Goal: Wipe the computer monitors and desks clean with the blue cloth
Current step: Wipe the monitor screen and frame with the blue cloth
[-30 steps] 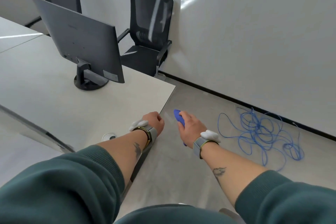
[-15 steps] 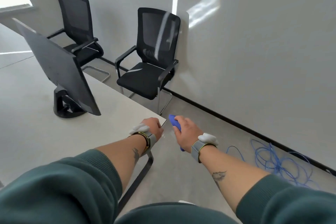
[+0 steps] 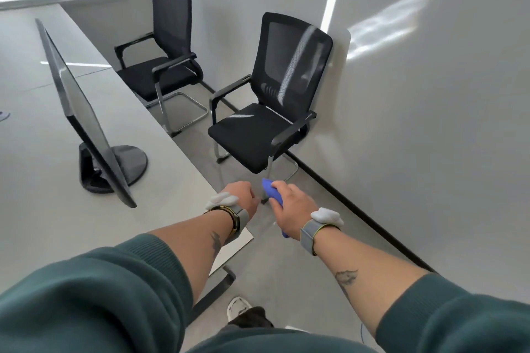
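Head view first: over the last second the person has swung round the corner of the surface (image 3: 43, 209). The monitor (image 3: 86, 123), which a moment ago showed its back, now stands nearly edge-on, with its dark screen side starting to face them. The tangle of blue cable on the floor has slipped out of sight, and the two black chairs, the near chair (image 3: 258, 135) and the far chair (image 3: 160, 71), now show in full against the wall.

Both hands have kept their pose through the turn. The right hand (image 3: 292, 206) grips the blue cloth (image 3: 269, 188), fingers wrapped round it so that it pokes out above the knuckles and below the heel of the hand. It hangs over the floor, just past the corner of the surface and touching nothing. The left hand (image 3: 239, 195) sits above that corner with its fingers curled under and nothing showing in them; whether it touches the top I cannot tell.

To my eye this is repositioning, not wiping. The cloth has yet to meet screen or surface from this side, and the screen looks the likely next target.
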Available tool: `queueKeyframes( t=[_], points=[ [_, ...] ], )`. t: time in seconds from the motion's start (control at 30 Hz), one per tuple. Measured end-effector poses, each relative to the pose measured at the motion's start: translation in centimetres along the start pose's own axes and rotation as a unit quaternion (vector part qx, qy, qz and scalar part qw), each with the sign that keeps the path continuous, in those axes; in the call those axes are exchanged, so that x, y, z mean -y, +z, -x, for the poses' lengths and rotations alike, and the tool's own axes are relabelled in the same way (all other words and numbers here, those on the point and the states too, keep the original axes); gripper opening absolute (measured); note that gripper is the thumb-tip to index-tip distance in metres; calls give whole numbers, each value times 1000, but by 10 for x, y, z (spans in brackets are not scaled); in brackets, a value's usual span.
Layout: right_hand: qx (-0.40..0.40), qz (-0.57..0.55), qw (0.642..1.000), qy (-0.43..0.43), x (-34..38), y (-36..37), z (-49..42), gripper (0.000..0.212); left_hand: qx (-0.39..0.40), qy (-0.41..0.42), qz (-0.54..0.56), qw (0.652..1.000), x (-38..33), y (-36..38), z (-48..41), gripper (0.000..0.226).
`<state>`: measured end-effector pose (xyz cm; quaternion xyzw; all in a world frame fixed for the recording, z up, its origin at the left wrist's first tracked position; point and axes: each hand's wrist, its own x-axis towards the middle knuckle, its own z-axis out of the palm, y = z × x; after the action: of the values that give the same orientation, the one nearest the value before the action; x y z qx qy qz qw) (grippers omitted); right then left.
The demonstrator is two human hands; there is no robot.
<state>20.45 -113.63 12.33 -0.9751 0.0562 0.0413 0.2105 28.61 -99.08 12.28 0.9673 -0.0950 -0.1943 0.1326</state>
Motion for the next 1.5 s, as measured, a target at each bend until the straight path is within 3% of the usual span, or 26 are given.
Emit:
queueKeyframes(
  t=[0.13,0.33,0.63,0.8,1.1,1.5],
  points=[
    [21,20,999,-30,-6,-14,-64,31,-9,-45,11,999,-4,-12,-65,39],
    [20,37,998,-48,-14,-39,-144,30,-7,-80,10,997,-24,-32,-135,17],
    [54,17,993,-103,-15,-48,-234,33,-48,-107,67,991,-33,-65,-192,29],
    [117,25,979,-168,-29,-49,-292,33,-88,-124,89,984,-42,-65,-228,18],
    [182,18,917,-353,-29,-71,-382,27,-185,-242,133,943,-58,-84,-249,19],
    [261,25,834,-486,60,-40,-359,32,-194,-414,80,886,-13,-91,-166,22]
  ],
)
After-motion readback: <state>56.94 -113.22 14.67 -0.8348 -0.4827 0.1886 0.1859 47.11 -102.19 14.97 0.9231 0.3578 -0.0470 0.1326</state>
